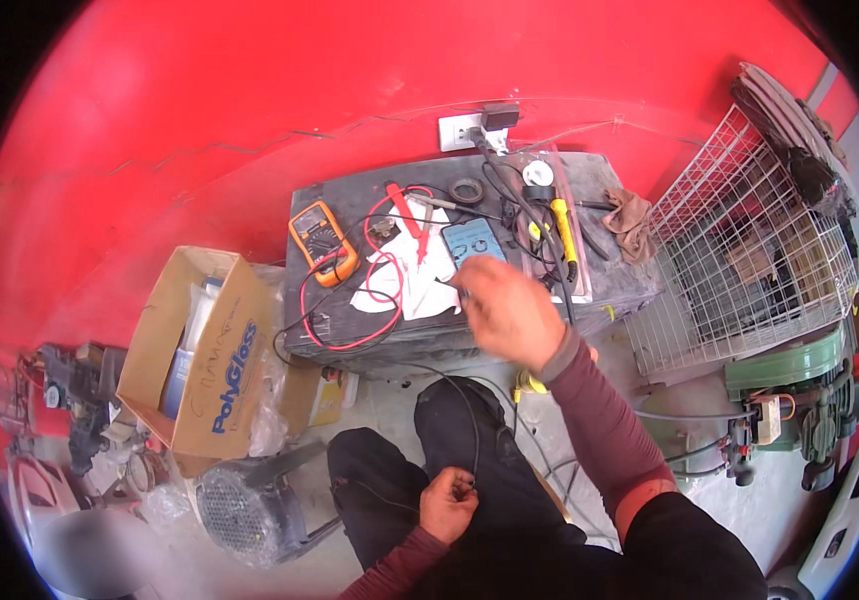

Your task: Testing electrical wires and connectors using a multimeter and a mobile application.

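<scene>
My left hand (448, 506) rests low against my dark trousers, its fingers pinched on a thin black cable (476, 425) that runs down over my leg. Over the front of the dark worktop (360, 325), my right hand (512, 312) is closed, slightly blurred. Something small and dark shows at its fingertips; I cannot make out what. Just beyond it lies a flat blue-grey rectangle (472, 240), phone-like. White paper (432, 262) lies to its left, with a red test probe (406, 210) across it. An orange multimeter (324, 243) sits farther left. To the right is a yellow-handled soldering iron (564, 232).
A black tape roll (467, 190), white spool (538, 173) and brown cloth (629, 224) lie on the worktop. Behind is a wall socket (458, 131). An open carton (190, 360) stands left. A wire basket (740, 250) and green machine (785, 362) stand right.
</scene>
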The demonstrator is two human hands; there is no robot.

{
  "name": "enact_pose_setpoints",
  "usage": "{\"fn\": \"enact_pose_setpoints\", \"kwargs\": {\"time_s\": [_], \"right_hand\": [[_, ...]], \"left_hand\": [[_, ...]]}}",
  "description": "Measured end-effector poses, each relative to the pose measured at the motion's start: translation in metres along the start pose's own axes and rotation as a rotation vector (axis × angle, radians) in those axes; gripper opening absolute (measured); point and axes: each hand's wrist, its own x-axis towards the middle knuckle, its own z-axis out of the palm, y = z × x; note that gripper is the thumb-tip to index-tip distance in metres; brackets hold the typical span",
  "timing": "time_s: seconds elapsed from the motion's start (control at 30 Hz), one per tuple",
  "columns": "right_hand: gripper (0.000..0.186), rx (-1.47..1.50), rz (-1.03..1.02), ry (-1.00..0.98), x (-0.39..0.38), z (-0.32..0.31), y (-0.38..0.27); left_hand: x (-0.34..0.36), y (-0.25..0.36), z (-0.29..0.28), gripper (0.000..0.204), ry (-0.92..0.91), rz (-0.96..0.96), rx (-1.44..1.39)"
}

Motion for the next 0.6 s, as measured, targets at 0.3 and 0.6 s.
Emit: {"fn": "enact_pose_setpoints", "kwargs": {"time_s": [0.3, 0.6], "right_hand": [[0.022, -0.507, 0.224, -0.188, 0.117, 0.006, 0.064], [0.022, -0.59, 0.295, -0.253, 0.135, 0.012, 0.072]], "left_hand": [[0.003, -0.02, -0.008, 0.021, -0.051, -0.031, -0.123], [-0.015, 0.005, -0.039, 0.038, -0.171, 0.041, -0.09]]}}
